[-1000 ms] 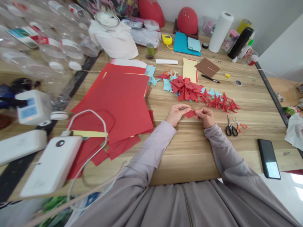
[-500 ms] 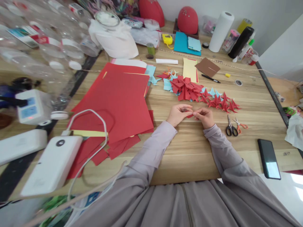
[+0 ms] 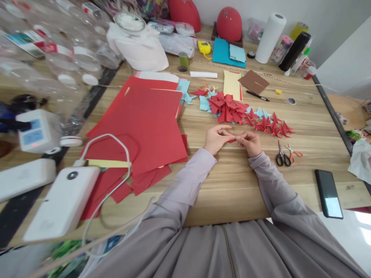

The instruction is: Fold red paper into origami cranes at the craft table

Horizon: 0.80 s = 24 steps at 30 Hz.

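Note:
Between my hands is a small piece of folded red paper [image 3: 232,141], mostly hidden by the fingers. My left hand [image 3: 216,139] pinches it from one side, thumb stretched toward the other hand. From the other side my right hand [image 3: 249,143] grips it between thumb and fingertips. Just beyond the hands lies a heap of folded red paper pieces [image 3: 227,108]. Red paper cranes [image 3: 271,125] with a few light blue ones [image 3: 262,112] spread to its right. Black-handled scissors [image 3: 282,155] and small orange-handled scissors [image 3: 294,153] rest to the right of my right hand.
Large red sheets [image 3: 145,123] cover the table's left part, beside a white power bank [image 3: 62,204] with a cable. Clear plastic bottles [image 3: 84,58] crowd the far left. A black pen [image 3: 257,95], brown paper [image 3: 254,81] and a phone [image 3: 329,193] lie further out.
The left fingers have lifted slightly over the red paper. Both hands keep hold of it in nearly the same place, and the view has shifted a little.

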Motion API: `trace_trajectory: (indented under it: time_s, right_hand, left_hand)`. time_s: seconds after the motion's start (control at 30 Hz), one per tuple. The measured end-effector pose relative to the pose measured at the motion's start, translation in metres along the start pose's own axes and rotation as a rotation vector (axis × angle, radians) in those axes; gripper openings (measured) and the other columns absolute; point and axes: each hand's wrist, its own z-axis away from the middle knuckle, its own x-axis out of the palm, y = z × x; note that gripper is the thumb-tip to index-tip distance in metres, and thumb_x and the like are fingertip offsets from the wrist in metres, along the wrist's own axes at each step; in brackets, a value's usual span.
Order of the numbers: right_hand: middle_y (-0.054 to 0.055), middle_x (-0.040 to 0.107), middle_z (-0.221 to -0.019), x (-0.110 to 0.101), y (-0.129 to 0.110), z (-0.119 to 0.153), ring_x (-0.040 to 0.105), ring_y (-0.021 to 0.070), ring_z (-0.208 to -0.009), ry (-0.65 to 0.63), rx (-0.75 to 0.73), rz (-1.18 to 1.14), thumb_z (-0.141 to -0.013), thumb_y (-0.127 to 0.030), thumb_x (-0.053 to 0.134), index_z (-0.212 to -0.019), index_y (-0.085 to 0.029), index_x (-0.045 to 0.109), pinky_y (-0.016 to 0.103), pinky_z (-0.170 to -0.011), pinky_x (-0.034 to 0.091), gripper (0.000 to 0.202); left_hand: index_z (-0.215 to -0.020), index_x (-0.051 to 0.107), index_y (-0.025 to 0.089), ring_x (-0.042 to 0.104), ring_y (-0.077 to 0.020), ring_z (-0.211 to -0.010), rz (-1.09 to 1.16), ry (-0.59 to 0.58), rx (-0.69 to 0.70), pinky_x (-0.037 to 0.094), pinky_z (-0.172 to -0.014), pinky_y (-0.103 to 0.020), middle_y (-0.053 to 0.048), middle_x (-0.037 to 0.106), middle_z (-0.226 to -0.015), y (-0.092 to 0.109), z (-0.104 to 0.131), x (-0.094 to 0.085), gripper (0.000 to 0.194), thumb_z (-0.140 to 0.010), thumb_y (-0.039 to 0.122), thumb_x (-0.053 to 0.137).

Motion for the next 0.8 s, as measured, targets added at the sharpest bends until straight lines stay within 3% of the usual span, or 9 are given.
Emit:
trace_trajectory:
  time_s: [0.2, 0.4, 0.5, 0.67, 0.8]
  right_hand:
    - [-0.004, 0.056, -0.043, -0.004, 0.006, -0.004, 0.044, 0.0072, -0.037, 0.042, 0.021, -0.08, -0.059, -0.044, 0.077, -0.053, -0.019, 0.057, 0.021, -0.039, 0.037, 0.033]
    - [-0.005, 0.054, -0.041, -0.004, 0.005, -0.005, 0.04, 0.0059, -0.034, 0.069, 0.042, -0.167, -0.061, -0.04, 0.077, -0.05, -0.018, 0.054, 0.02, -0.037, 0.033, 0.034]
    - [-0.005, 0.053, -0.042, -0.005, 0.005, -0.006, 0.041, 0.0053, -0.035, 0.141, 0.065, -0.232, -0.06, -0.04, 0.078, -0.05, -0.018, 0.053, 0.019, -0.036, 0.031, 0.035]
    - [-0.006, 0.051, -0.041, -0.008, 0.004, -0.009, 0.041, 0.005, -0.036, 0.222, 0.12, -0.335, -0.056, -0.04, 0.08, -0.05, -0.018, 0.05, 0.018, -0.036, 0.028, 0.038]
    - [-0.005, 0.053, -0.043, -0.008, 0.007, -0.009, 0.041, 0.0052, -0.037, 0.197, 0.096, -0.287, -0.059, -0.04, 0.079, -0.051, -0.018, 0.052, 0.02, -0.037, 0.029, 0.035]
  left_hand:
    - [-0.09, 0.07, 0.014, 0.058, -0.0095, -0.056, 0.011, -0.014, -0.026, 0.048, -0.062, -0.025, 0.0, 0.067, -0.062, -0.001, -0.003, -0.003, 0.045, -0.049, 0.029, 0.083]
    - [-0.092, 0.07, 0.015, 0.066, -0.0163, -0.072, 0.042, -0.039, -0.018, 0.052, -0.076, -0.032, -0.005, 0.072, -0.076, -0.007, -0.006, -0.004, 0.039, -0.058, 0.033, 0.079]
    - [-0.094, 0.07, 0.015, 0.067, -0.0184, -0.084, 0.055, -0.035, 0.072, 0.052, -0.082, -0.034, -0.009, 0.073, -0.091, -0.011, -0.009, -0.006, 0.033, -0.068, 0.035, 0.071]
    - [-0.101, 0.069, 0.02, 0.065, -0.0178, -0.092, -0.07, -0.156, 0.252, 0.054, -0.08, -0.034, -0.01, 0.06, -0.124, -0.016, -0.011, -0.01, 0.032, -0.069, 0.018, 0.066]
    - [-0.09, 0.073, 0.022, 0.056, -0.0216, -0.113, -0.262, -0.198, 0.4, 0.049, -0.091, -0.037, -0.009, 0.06, -0.122, -0.015, -0.008, -0.008, 0.024, -0.07, 0.012, 0.065]
